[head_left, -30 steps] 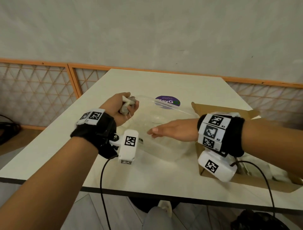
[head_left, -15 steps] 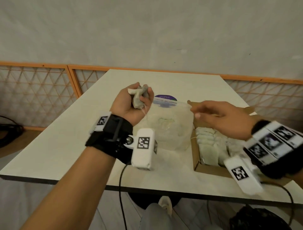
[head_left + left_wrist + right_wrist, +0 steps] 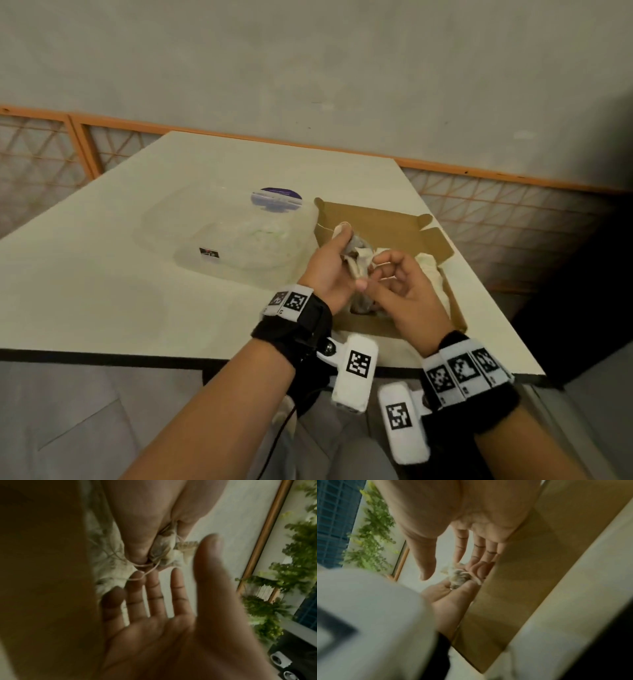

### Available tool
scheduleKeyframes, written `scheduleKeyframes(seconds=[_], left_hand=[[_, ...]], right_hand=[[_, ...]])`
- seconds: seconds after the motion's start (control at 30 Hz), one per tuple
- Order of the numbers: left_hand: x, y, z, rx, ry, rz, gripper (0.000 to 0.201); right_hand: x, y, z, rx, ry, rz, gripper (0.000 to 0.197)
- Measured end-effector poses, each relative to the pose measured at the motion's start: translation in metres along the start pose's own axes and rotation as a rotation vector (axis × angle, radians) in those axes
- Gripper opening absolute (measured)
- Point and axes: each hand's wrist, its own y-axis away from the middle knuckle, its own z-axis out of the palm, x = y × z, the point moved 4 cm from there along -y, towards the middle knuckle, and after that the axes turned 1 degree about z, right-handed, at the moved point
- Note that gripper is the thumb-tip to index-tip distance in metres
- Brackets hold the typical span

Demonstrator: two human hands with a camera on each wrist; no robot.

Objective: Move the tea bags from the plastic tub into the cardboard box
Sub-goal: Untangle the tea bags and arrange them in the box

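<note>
Now left hand (image 3: 330, 270) grips tea bags (image 3: 356, 258) above cardboard box (image 3: 387, 222)

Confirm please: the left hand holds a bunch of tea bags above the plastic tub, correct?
Not quite. The left hand does hold the tea bags, but above the cardboard box, not the plastic tub. The head view shows this.

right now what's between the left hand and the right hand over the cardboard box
A crumpled clump of tea bags, gripped by the left hand, with the open right hand beside it; the head view shows it.
</note>
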Motion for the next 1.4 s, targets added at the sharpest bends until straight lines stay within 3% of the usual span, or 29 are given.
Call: scheduleKeyframes(seconds=[0.1,0.2,0.27,0.43,0.57,0.63,0.77,0.87,0.97,1.07,1.13,1.23,1.3,1.4], left_hand=[[-0.005,-0.001,-0.004,0.017,0.003,0.047,0.024],[-0.003,-0.002,-0.005,0.012,-0.032,0.098,0.021],[-0.001,-0.003,-0.006,0.039,-0.060,0.147,0.022],[-0.003,-0.008,-0.009,0.068,-0.005,0.152,0.027],[-0.002,-0.010,-0.010,0.058,0.003,0.111,0.018],[-0.002,-0.009,-0.007,-0.010,-0.077,0.104,0.016],[-0.008,-0.005,0.001,-0.173,-0.442,0.147,0.017],[-0.013,-0.005,0.002,-0.203,-0.566,0.137,0.027],[-0.012,-0.005,0.001,-0.124,-0.574,0.152,0.018],[-0.012,-0.005,0.000,-0.085,-0.584,0.158,0.024],[-0.012,-0.004,0.001,-0.070,-0.611,0.152,0.043],[-0.011,-0.002,0.002,-0.062,-0.626,0.142,0.055],[-0.008,0.001,0.004,-0.059,-0.635,0.125,0.048],[-0.001,0.005,0.005,-0.047,-0.703,0.119,0.023]], right_hand=[[0.003,-0.007,-0.001,0.078,-0.006,0.089,0.035],[0.009,-0.014,-0.006,0.128,0.015,0.100,0.019],[0.013,-0.014,-0.010,0.154,-0.126,0.120,0.008],[0.021,-0.016,-0.025,0.129,-0.669,0.276,0.009],[0.025,-0.017,-0.028,0.140,-0.827,0.343,0.007],[0.025,-0.016,-0.028,0.134,-0.842,0.340,0.009],[0.024,-0.016,-0.028,0.077,-0.836,0.333,0.008],[0.025,-0.018,-0.026,0.038,-0.799,0.325,0.006],[0.025,-0.016,-0.027,0.030,-0.761,0.311,0.004],[0.021,-0.014,-0.027,0.020,-0.680,0.259,0.030],[0.017,-0.014,-0.030,0.074,-0.526,0.200,0.035],[0.005,-0.018,-0.042,0.249,-0.161,0.098,0.016],[-0.005,-0.023,-0.052,0.294,0.021,0.041,0.007],[-0.018,-0.032,-0.057,0.211,0.144,0.006,0.006]])
